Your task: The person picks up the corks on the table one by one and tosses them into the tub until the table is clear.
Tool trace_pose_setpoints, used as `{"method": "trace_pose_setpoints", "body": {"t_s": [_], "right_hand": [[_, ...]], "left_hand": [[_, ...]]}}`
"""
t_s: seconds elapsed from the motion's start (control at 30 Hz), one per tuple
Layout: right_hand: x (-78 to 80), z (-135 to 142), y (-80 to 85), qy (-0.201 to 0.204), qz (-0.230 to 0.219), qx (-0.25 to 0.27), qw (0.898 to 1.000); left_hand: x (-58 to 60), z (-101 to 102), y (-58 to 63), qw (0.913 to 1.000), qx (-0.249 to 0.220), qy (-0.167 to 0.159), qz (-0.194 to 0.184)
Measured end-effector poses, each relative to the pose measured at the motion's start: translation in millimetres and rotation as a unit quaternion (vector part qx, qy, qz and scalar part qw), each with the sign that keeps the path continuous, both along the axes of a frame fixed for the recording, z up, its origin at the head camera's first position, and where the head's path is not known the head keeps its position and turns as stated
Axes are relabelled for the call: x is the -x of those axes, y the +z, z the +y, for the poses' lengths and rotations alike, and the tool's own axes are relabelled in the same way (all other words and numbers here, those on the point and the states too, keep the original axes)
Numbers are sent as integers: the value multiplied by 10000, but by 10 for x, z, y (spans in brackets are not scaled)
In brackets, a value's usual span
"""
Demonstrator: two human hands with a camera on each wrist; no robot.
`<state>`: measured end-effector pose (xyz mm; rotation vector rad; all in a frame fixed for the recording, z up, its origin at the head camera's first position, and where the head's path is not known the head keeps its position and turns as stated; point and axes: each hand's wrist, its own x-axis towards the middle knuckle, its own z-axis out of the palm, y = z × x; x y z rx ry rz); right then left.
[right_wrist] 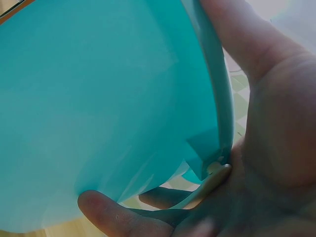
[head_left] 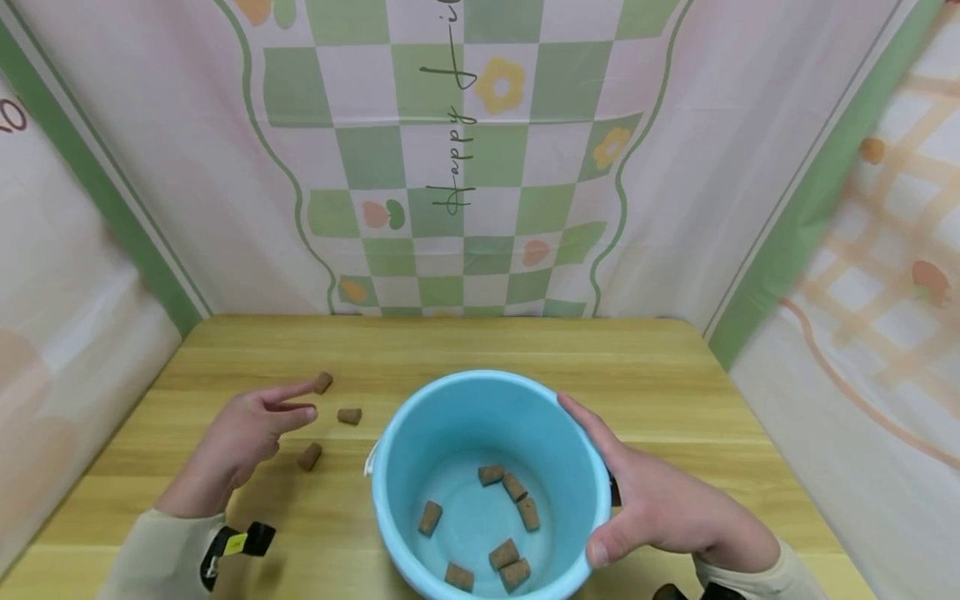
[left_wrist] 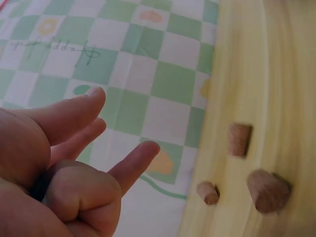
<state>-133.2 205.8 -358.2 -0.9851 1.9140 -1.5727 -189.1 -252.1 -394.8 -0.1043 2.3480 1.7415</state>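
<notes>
My left hand (head_left: 251, 437) hovers at the left of the table, its thumb and some fingers extended, others curled toward the palm. In the head view its index fingertip overlaps the far brown cork (head_left: 322, 382); contact is unclear. Two more corks, the middle one (head_left: 349, 416) and the near one (head_left: 309, 456), lie close by. The left wrist view shows nothing between the extended fingertips. With my right hand (head_left: 660, 508) I grip the rim of a light blue bucket (head_left: 487, 379), fingers along its outer wall. Several corks (head_left: 504, 553) lie on the bucket's floor.
The bucket stands upright at the front middle of the wooden table (head_left: 600, 358), its white handle (head_left: 370, 458) hanging at the left side. A checkered, printed curtain (head_left: 465, 167) rises behind the table's far edge, with more cloth along both sides.
</notes>
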Motion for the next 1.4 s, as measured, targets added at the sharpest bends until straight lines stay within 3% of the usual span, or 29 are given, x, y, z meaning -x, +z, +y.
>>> {"method": "trace_pose_setpoints", "body": {"t_s": [0.2, 0.47, 0.67, 0.9, 1.2, 1.4], "right_hand": [[3, 6, 2, -61, 37, -82, 9999], [16, -7, 21, -1, 127, -130, 9998], [18, -3, 19, 23, 67, -102, 9999], [10, 4, 18, -35, 125, -183, 9997], [9, 6, 5, -7, 157, -157, 9998], [0, 1, 4, -4, 137, -115, 9998]], "left_hand": [[13, -55, -153, 9961, 873, 73, -117], [-49, -105, -396, 9950, 879, 98, -470], [-75, -108, -474, 9918, 1142, -8, -566], [-88, -73, -578, 9880, 1488, -10, -414], [-10, -50, -664, 9718, 2352, 83, -172], [36, -52, -638, 9750, 2210, 175, -161]]}}
